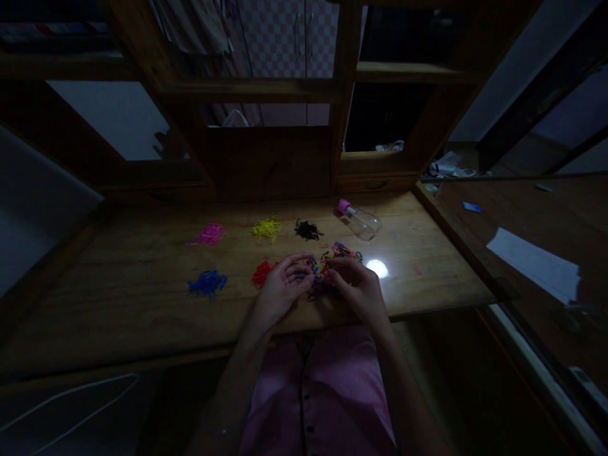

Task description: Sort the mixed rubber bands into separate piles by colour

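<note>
Multicoloured bands (348, 251), seemingly, near pink-capped bottle (363, 224)

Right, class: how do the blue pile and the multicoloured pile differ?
The blue pile is one colour; the multicoloured pile shows several. The blue pile lies in plain view, whereas the left hand and right hand partly hide the multicoloured pile. Both are loose heaps of small pieces on the desk.
</note>
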Demonstrator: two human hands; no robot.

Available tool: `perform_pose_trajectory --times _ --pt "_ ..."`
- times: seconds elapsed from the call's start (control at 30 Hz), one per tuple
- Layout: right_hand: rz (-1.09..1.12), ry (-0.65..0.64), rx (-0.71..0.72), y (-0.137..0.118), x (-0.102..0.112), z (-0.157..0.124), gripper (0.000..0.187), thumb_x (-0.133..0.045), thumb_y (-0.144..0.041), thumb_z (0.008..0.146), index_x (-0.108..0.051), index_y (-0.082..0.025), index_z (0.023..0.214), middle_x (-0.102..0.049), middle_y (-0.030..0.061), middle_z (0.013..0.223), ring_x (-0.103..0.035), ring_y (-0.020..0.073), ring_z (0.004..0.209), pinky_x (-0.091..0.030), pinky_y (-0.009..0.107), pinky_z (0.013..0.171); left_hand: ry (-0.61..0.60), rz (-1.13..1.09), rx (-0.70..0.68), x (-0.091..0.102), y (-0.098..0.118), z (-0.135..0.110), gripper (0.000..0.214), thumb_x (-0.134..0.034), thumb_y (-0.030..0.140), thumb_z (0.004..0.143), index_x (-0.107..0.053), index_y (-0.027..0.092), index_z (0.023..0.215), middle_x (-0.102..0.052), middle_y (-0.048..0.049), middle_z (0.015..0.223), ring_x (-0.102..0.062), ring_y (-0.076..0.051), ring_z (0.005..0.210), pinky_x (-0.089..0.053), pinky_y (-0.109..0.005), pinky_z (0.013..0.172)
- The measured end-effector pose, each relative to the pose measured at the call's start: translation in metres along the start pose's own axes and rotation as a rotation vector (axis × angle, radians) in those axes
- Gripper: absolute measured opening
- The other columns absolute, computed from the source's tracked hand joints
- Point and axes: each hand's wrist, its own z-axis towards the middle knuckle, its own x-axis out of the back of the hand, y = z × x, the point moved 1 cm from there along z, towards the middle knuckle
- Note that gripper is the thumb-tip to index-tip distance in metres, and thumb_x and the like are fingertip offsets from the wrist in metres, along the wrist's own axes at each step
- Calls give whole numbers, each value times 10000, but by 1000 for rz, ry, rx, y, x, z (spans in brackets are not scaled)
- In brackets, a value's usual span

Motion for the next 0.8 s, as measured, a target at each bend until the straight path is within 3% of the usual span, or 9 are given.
perform_pose_trajectory --times 0.07,0.13,0.3,0.37,0.43,0.5,0.6,0.8 --pt "8 43 0 2 3 0 226 -617 -312 853 -671 -227 1055 -715 49 1021 -692 211 885 -564 331 800 31 40 -10 13 8 -5 474 -722 305 753 -591 179 1191 -652 -42 938 -636 -149 872 -525 -250 781" --pt "-3 73 10 4 6 -1 230 -609 -307 858 -668 -230 1066 -708 48 1042 -691 204 866 -566 324 780 121 99 -17 37 15 -12 490 -732 336 742 -598 186 1189 -659 -44 951 -641 -158 858 -536 -264 764" --pt "-89 95 43 4 13 -2 221 -607 -297 865 -668 -234 1068 -703 46 1027 -682 195 843 -557 323 773 527 333 -38 136 13 -33 427 -739 349 716 -641 196 1103 -669 -52 1111 -630 -201 1023 -529 -306 865" --pt "-114 94 43 3 14 -2 220 -608 -293 868 -668 -236 1072 -705 43 1008 -681 192 828 -555 320 759 554 454 56 168 7 -40 429 -737 333 713 -639 187 1104 -691 -45 1060 -648 -195 978 -534 -282 821" --pt "-137 95 45 2 14 -2 216 -614 -291 867 -671 -237 1068 -703 41 1015 -680 191 834 -552 317 759 537 592 130 188 4 -46 411 -723 359 727 -651 176 1088 -713 -49 1001 -668 -203 912 -543 -273 755" --pt "-157 103 60 0 14 -2 211 -619 -287 864 -676 -236 1061 -700 41 1032 -677 190 851 -548 315 772 539 731 162 196 6 -51 382 -696 400 754 -667 192 1073 -721 -46 1008 -676 -221 910 -550 -294 753" --pt "-180 102 85 -4 14 -4 213 -612 -274 867 -680 -235 1065 -698 43 1040 -671 187 855 -545 312 772 560 843 149 195 11 -55 342 -609 440 827 -673 226 1086 -710 -35 1095 -651 -249 1032 -531 -363 889" --pt "-171 110 63 -11 16 -6 201 -614 -272 863 -695 -231 1042 -707 43 1016 -672 187 843 -547 313 766 522 732 28 188 17 -60 356 -484 425 913 -633 215 1159 -673 -45 1198 -606 -240 1140 -483 -388 998"
